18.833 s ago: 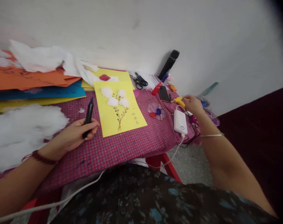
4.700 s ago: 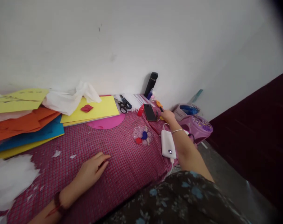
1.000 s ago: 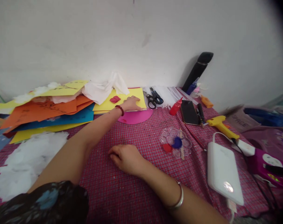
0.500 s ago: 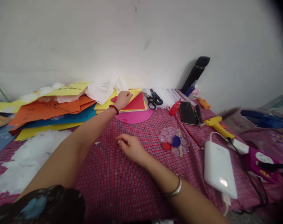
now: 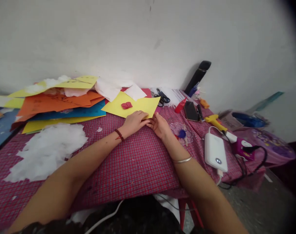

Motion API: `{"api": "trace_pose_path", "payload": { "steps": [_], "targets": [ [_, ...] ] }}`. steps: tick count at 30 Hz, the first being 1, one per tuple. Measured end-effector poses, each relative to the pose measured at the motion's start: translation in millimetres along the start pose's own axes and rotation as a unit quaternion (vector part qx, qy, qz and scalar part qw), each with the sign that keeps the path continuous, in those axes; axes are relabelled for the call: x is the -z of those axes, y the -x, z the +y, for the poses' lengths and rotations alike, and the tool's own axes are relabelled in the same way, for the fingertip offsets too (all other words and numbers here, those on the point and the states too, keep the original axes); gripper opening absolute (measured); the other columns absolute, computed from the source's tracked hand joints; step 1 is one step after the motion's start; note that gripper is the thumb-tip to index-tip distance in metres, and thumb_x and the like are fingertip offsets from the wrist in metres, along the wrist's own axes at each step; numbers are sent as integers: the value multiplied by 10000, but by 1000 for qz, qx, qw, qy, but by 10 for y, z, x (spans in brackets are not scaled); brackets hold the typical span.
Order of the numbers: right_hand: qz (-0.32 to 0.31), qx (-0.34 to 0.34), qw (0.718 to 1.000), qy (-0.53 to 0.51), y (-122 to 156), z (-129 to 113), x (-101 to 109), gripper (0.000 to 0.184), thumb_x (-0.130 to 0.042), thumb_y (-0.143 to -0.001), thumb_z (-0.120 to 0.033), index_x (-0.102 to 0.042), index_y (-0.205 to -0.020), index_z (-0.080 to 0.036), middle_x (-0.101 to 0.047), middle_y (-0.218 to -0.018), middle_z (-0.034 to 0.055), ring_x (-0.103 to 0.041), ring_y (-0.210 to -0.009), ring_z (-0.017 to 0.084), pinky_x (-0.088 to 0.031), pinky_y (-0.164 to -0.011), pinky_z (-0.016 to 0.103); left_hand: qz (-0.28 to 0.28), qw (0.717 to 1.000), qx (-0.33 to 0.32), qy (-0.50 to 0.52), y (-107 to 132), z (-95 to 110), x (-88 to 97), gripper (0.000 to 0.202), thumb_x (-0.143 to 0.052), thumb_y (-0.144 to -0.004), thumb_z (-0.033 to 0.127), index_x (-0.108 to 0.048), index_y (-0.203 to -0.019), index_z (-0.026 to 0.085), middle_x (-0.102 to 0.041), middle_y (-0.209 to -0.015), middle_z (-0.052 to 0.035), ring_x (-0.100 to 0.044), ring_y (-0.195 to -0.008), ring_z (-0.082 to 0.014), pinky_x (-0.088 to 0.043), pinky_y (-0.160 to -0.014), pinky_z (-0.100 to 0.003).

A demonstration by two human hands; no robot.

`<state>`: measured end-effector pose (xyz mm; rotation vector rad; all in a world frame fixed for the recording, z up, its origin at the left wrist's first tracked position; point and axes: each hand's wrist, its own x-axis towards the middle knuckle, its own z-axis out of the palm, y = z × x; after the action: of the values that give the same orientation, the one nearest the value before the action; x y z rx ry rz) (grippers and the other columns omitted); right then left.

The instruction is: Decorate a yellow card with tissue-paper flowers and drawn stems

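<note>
A sheet of yellow paper [image 5: 144,105] is tilted up off the table, with a small folded red paper piece [image 5: 127,105] on it. My left hand [image 5: 135,123] grips its near edge, fingers on top. At the near right corner, my right hand [image 5: 159,126] has curled fingers on the same sheet, fingertips close to my left thumb. A white paper scrap [image 5: 135,92] overlaps the sheet's far edge. Behind it, part of a red sheet [image 5: 146,92] shows, and a bit of pink paper [image 5: 160,109] peeks out at the right.
Stacked coloured papers [image 5: 55,105] and white tissue [image 5: 47,149] lie left. Scissors [image 5: 163,97], a red bottle [image 5: 180,105], a phone [image 5: 191,111], a paint palette [image 5: 187,138], a yellow glue gun [image 5: 215,122] and a power bank [image 5: 215,151] with cables are right. A wall stands behind.
My left hand has drawn the yellow sheet off the pile, nearer and to the right. My right hand has moved up and right to its corner. The view has shifted.
</note>
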<state>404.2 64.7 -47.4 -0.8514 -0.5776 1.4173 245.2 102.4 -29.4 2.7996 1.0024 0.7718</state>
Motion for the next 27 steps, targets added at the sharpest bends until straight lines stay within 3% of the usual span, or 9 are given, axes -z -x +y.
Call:
{"api": "trace_pose_path", "payload": {
  "steps": [3,8,15,21,27],
  "targets": [
    [-6,6,1000,18,12,9,0,122,-617,-908,-314,-649,-894,-197,-750,-771,2,-690,-652,117,-578,-604,224,18,1000,6,16,14,-45,-2,362,-580,-946,446,-609,-1171,163,-677,-1165,-92,-607,-1073,-234,-481,-901,-345],
    [-12,4,999,50,23,-16,0,129,-717,-832,-310,-651,-872,-207,-745,-743,-10,-692,-660,117,-582,-626,222,17,999,5,45,47,-47,-24,298,-575,-951,429,-632,-1115,187,-683,-1101,-69,-618,-1013,-221,-485,-845,-334],
    [-18,-6,995,95,-7,-18,44,78,-697,-832,-239,-642,-883,-219,-746,-794,-30,-687,-666,107,-599,-667,238,22,998,36,50,54,-72,-89,322,-549,-952,473,-641,-1072,189,-687,-1064,-81,-626,-988,-230,-472,-776,-334],
    [-14,-4,994,109,-6,-16,30,98,-663,-825,-165,-627,-903,-214,-749,-831,-33,-690,-665,107,-609,-668,258,34,995,65,64,58,-17,-34,380,-526,-936,517,-656,-1022,171,-703,-1022,-84,-633,-893,-219,-438,-700,-319],
    [4,-16,994,109,40,-36,-41,83,-593,-854,-130,-609,-909,-191,-742,-761,-9,-715,-658,125,-600,-614,238,61,968,144,195,4,-52,-27,343,-466,-969,393,-614,-757,168,-655,-758,-41,-537,-666,-153,-342,-610,-298]
  ]
}}
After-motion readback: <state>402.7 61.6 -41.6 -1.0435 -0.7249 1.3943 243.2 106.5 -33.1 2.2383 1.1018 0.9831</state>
